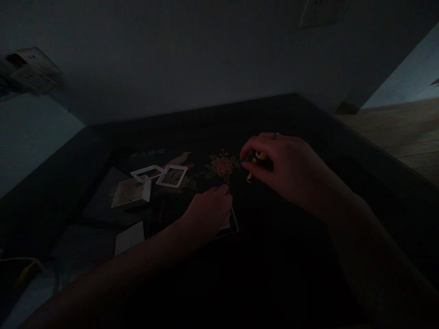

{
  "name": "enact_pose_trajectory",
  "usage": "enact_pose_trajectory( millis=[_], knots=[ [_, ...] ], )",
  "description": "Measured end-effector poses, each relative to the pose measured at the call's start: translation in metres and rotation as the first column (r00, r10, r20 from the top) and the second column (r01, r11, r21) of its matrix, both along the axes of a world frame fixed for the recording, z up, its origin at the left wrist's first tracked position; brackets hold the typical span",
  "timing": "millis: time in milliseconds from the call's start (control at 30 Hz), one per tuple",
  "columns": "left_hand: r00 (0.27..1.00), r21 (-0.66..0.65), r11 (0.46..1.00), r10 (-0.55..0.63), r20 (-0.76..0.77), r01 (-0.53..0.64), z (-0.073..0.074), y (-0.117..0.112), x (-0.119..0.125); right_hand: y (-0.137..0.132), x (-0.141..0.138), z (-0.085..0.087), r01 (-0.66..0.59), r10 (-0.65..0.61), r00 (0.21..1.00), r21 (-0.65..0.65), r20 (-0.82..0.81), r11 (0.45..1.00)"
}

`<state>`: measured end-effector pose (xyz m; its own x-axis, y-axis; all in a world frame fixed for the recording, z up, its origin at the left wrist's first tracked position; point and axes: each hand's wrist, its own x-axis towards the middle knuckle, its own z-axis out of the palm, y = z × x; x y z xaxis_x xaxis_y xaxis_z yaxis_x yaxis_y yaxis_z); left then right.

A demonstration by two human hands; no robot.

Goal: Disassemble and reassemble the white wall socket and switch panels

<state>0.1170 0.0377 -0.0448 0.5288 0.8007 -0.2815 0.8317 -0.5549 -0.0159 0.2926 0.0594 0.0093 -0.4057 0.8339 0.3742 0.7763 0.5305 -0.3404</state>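
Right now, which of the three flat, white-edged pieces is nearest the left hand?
The piece partly hidden by the left hand; the other two lie farther off.

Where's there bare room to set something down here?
It's dark, but the table looks bare between the flower print and the wall. Crowded: the left, with white frames and a box, and the middle, around both hands. The near side is too dark to judge.
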Motion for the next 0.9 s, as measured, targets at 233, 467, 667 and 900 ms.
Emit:
enact_pose_trajectory(
  millis=[233,467,667,900],
  knots=[
    [0.996,0.129,0.989,-0.069,-0.056,0.076,-0.014,-0.007,0.004,0.001,0.002,0.000,-0.004,0.004,1.000,0.014,-0.003,1.000],
    [0.992,0.214,0.969,-0.117,-0.042,0.123,-0.026,-0.007,-0.003,0.002,0.003,-0.001,-0.001,0.001,1.000,0.033,0.016,0.999],
    [0.991,0.279,0.952,-0.132,-0.001,0.127,-0.032,-0.005,-0.007,0.003,0.002,-0.002,0.005,-0.006,0.999,0.034,0.032,0.999],
    [0.985,0.299,0.945,-0.159,0.068,0.132,-0.039,-0.004,-0.012,0.003,0.001,-0.002,0.001,-0.002,0.999,0.032,0.046,0.999]
  ],
)
